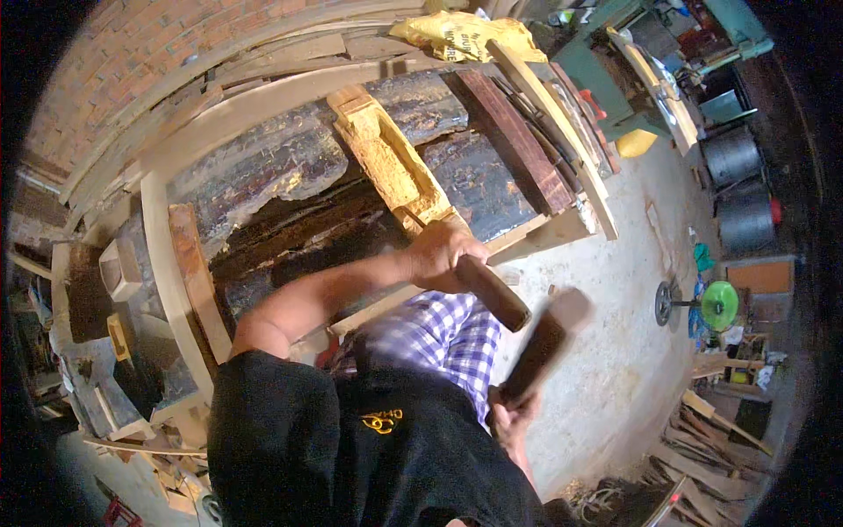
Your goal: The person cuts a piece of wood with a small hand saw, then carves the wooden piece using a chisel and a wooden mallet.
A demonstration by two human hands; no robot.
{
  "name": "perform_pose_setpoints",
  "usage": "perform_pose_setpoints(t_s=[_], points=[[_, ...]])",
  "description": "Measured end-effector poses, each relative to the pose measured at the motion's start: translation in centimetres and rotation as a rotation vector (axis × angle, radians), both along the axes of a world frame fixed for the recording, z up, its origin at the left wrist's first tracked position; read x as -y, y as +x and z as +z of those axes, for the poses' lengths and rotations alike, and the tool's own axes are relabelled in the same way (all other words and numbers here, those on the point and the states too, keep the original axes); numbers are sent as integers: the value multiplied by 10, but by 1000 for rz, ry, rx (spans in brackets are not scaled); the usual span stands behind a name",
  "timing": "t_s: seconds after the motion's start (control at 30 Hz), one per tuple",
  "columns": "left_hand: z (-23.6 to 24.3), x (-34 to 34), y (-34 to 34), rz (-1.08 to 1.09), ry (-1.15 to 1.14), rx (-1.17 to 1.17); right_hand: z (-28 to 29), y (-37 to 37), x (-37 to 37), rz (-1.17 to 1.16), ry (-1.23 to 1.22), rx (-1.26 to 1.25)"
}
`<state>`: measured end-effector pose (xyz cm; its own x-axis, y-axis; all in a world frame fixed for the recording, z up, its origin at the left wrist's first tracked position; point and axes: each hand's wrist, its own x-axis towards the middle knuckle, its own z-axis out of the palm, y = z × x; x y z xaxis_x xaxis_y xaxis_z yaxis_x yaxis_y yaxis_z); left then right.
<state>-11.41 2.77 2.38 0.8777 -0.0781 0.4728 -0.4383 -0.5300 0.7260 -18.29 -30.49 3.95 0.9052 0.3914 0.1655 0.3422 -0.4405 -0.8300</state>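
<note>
My left hand (pixel 446 255) is closed around a chisel by its thick wooden handle (pixel 496 294). The blade points away from me, toward the hollow in a pale yellow wooden block (pixel 402 176). Loose chips and rough cut marks show inside that long recess. Lower and to the right, my right hand (pixel 515 415) grips a dark wooden mallet (pixel 537 356). Its raised upper end is smeared by motion and stands apart from the chisel handle. The near end of the block is partly hidden behind my left hand.
Beneath the block lie dark, weathered timbers (pixel 281 171) with a gap between them. A reddish-brown beam (pixel 514 140) and a pale plank (pixel 553 132) lie at the right. A yellow sack (pixel 465 37) rests at the back. A green fan (pixel 718 305) stands on the concrete floor (pixel 615 351).
</note>
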Motion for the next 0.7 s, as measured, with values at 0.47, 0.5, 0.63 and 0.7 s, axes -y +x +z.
perform_pose_setpoints(t_s=[0.47, 0.5, 0.63, 0.7], points=[[4, 27, -6, -98, 37, 70, 33, 7, -2, -86, 257, -69], [3, 28, -6, -82, 17, 43, 31, 6, -4, -82, 366, -59], [5, 31, -6, -71, 5, 82, 32, 5, -2, -64, 348, -75], [9, 33, -8, -85, -57, 153, 34, 3, 1, -69, 259, -110]])
